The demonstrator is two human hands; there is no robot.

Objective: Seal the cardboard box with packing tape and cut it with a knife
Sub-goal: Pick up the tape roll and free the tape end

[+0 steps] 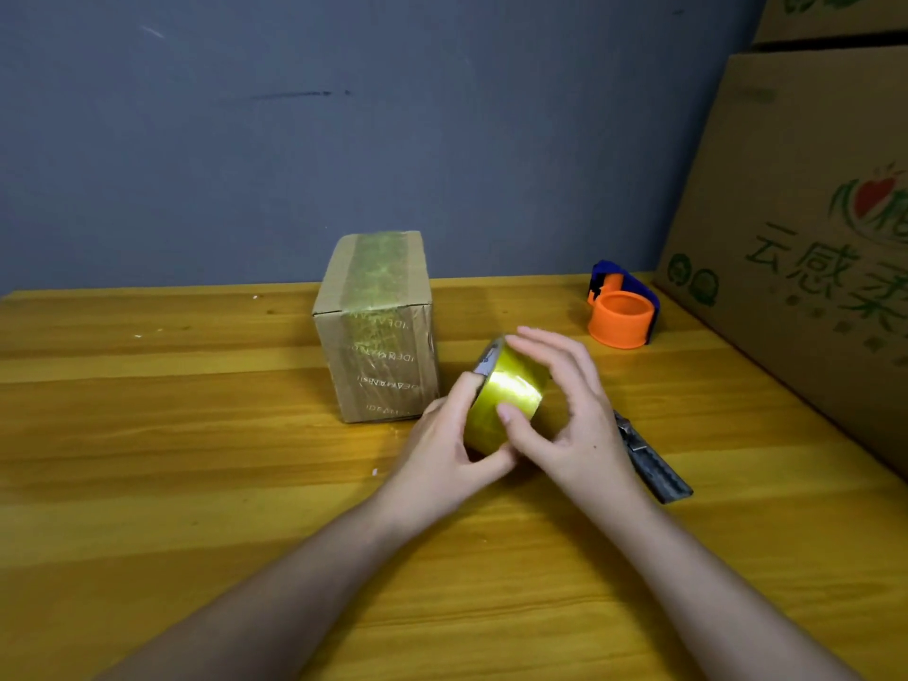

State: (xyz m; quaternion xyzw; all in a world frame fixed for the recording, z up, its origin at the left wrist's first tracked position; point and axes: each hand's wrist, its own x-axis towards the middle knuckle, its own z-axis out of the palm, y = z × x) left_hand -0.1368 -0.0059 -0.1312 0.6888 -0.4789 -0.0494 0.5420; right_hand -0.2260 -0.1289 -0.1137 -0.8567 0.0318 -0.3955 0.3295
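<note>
A small cardboard box stands upright on the wooden table, with a strip of yellowish tape running over its top and down its front. Just right of it, a roll of yellow-clear packing tape is held above the table between both hands. My left hand grips the roll's near left side, thumb on its rim. My right hand curls over the roll's right side, its thumb pressed on the tape surface. A grey utility knife lies on the table behind my right wrist, partly hidden.
An orange and blue tape dispenser sits at the back right of the table. Large printed cardboard cartons are stacked along the right edge. A grey wall closes off the back.
</note>
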